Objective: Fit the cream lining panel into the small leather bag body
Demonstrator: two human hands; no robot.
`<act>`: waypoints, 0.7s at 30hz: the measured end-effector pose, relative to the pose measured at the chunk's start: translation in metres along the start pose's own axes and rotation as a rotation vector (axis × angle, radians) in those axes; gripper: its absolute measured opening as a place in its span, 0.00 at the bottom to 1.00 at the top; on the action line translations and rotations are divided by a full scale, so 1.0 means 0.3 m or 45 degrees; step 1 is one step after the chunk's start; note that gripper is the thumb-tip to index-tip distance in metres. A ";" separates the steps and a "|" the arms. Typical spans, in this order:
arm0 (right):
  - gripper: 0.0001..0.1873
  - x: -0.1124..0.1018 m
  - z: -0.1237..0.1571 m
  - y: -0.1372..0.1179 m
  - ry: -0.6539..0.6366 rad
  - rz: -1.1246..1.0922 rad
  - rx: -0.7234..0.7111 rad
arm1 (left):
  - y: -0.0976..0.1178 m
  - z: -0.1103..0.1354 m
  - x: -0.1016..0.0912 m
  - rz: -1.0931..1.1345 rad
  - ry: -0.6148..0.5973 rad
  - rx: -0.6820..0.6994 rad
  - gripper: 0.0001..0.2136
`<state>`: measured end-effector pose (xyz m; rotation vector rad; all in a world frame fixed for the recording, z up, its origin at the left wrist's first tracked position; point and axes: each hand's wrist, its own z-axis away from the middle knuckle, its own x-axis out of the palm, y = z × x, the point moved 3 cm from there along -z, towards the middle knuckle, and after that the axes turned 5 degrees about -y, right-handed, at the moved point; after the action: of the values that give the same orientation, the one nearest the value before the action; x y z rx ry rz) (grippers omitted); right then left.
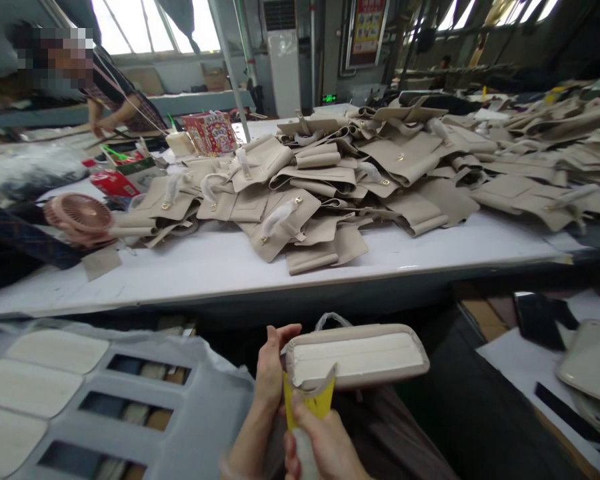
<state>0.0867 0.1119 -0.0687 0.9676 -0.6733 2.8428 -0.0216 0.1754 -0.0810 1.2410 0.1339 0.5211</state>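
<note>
A beige handbag body (420,357) is held over my lap, its long cream panel facing up and a plastic-wrapped loop behind it. My left hand (270,367) grips the left end of the bag, the fingers partly hidden behind it. My right hand (323,440) is wrapped round the pale handle of a yellow tool (320,401) with a curved metal edge. That edge lies against the cream panel near its left end; whether it presses on it I cannot tell.
On the white table (180,283) ahead lies a heap of beige bag pieces (320,180). A pink fan (80,217) stands at left. Cream panels (43,387) lie on a plastic-covered crate (215,393). A phone (593,360) rests at right. A person (125,100) works across the table.
</note>
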 end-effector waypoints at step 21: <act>0.32 -0.064 0.004 -0.090 -0.326 0.178 0.129 | 0.096 0.025 0.073 -0.950 -0.167 0.281 0.23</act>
<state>0.1081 0.1372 -0.0689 1.3704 -0.6458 2.9257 -0.0084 0.1852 -0.0478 1.3259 0.5291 -0.2277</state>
